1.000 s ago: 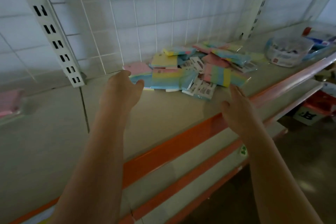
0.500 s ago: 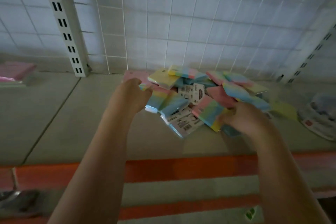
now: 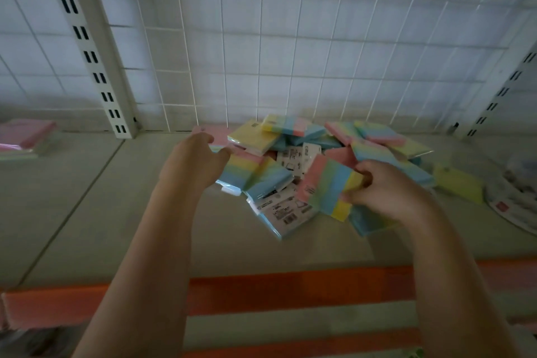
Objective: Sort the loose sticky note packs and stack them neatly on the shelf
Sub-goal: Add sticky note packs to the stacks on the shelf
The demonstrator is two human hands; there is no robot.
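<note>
Gripping striped pack (image 3: 329,185), right hand (image 3: 386,192) (left apparently resting).

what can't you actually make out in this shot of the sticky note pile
All in the head view:
- Print on the white back labels: too small and blurred to read.
- How many packs are in the pile: they overlap and hide each other.
- What the left hand grips: its fingers cover the spot.
- The round item at the right: cut off by the edge, blurred.
- The pack under the right hand: mostly covered, beneath the striped pack it holds.
</note>
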